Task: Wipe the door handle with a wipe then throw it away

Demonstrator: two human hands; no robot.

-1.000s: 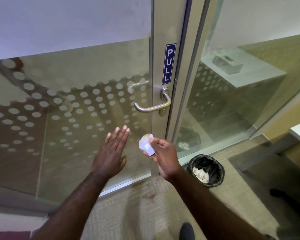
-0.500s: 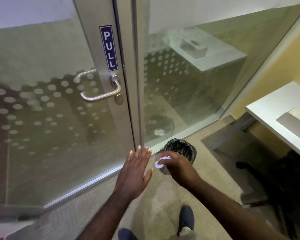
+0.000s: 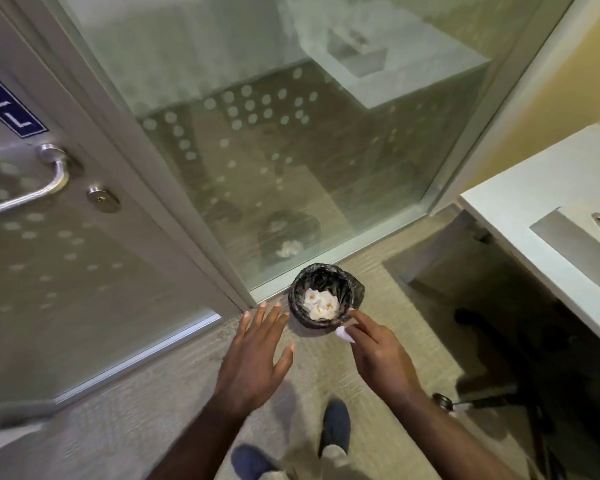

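A small white wipe (image 3: 345,333) is pinched in my right hand (image 3: 378,355), just at the near right rim of a small bin lined with a black bag (image 3: 357,289) on the floor. Crumpled white paper (image 3: 319,304) lies inside the bin. My left hand (image 3: 253,358) hovers open and flat to the left of the bin, holding nothing. The silver lever door handle (image 3: 45,183) sits at the far left on the metal door frame, well away from both hands.
A glass panel (image 3: 291,150) with frosted dots stands right behind the bin. A white counter (image 3: 534,209) juts in at the right with a dark chair base (image 3: 492,393) under it. My shoes (image 3: 335,427) stand on beige carpet below.
I have turned right and down from the door. My right hand carried the wipe from below the handle to the bin's rim; the left hand followed, still open.
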